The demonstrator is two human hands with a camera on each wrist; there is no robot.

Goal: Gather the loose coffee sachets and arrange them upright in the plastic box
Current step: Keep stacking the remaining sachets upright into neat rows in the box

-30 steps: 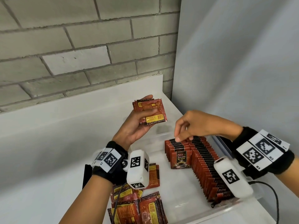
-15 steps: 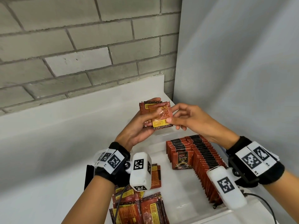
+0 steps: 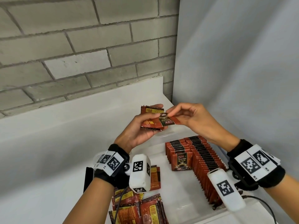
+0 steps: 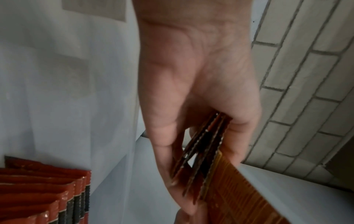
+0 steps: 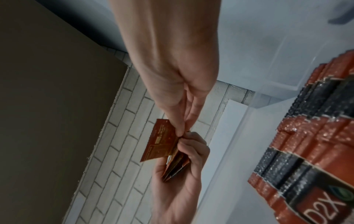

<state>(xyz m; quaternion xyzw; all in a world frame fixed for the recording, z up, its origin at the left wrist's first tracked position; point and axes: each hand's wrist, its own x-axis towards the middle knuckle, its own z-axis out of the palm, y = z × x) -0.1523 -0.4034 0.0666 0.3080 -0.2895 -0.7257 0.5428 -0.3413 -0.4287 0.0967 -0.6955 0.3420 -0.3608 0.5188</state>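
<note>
My left hand [image 3: 151,114] is raised above the far end of the clear plastic box [image 3: 164,135] and grips a small stack of red-brown coffee sachets [image 3: 150,125]. My right hand [image 3: 168,113] pinches one sachet [image 3: 169,122] by its top edge, front face up, lying across the stack. The left wrist view shows the stack [image 4: 201,159] edge-on between thumb and fingers. In the right wrist view the pinched sachet [image 5: 162,144] sits above the stack [image 5: 176,166]. Two rows of upright sachets [image 3: 202,162] fill the right side of the box.
A pile of loose sachets [image 3: 139,207] lies on the white counter [image 3: 48,143] near my left forearm, left of the box. A brick wall [image 3: 80,46] stands behind and a grey panel [image 3: 242,62] closes the right side.
My right hand rose from the rows in the box to the stack in my left hand and now pinches one sachet turned front face up. The left hand stayed raised.
</note>
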